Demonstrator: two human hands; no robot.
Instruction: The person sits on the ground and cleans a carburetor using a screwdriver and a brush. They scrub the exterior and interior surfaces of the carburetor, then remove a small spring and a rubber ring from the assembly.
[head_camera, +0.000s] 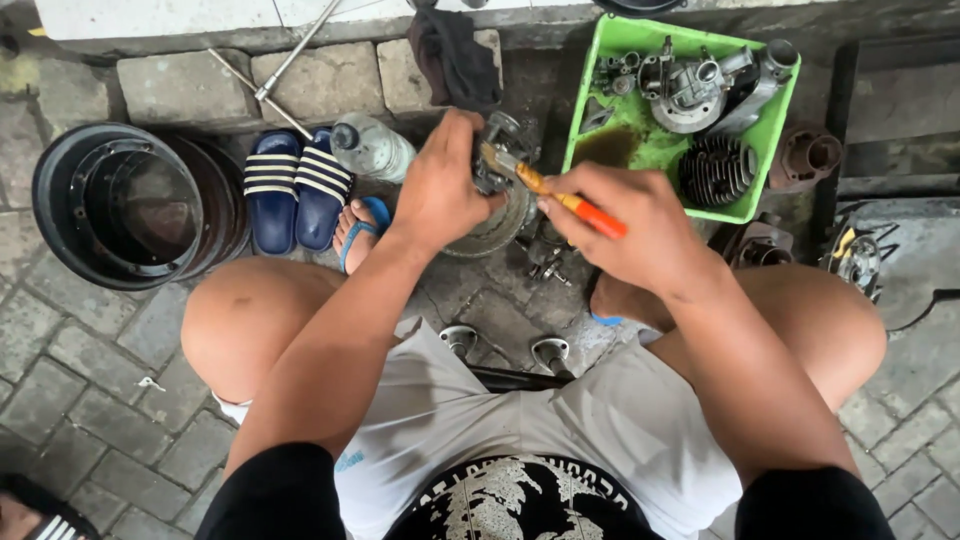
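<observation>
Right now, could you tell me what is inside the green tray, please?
The green tray holds a grey carburettor-like metal assembly, a dark finned cylinder, small loose metal parts and a brown oily puddle. Whatever lies under those parts is covered.

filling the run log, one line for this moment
left hand holds metal engine part | right hand holds orange-handled brush on it

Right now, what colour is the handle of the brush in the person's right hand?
Orange, with a yellowish neck toward the bristles; the brush in the right hand shows best in the head view.
</observation>
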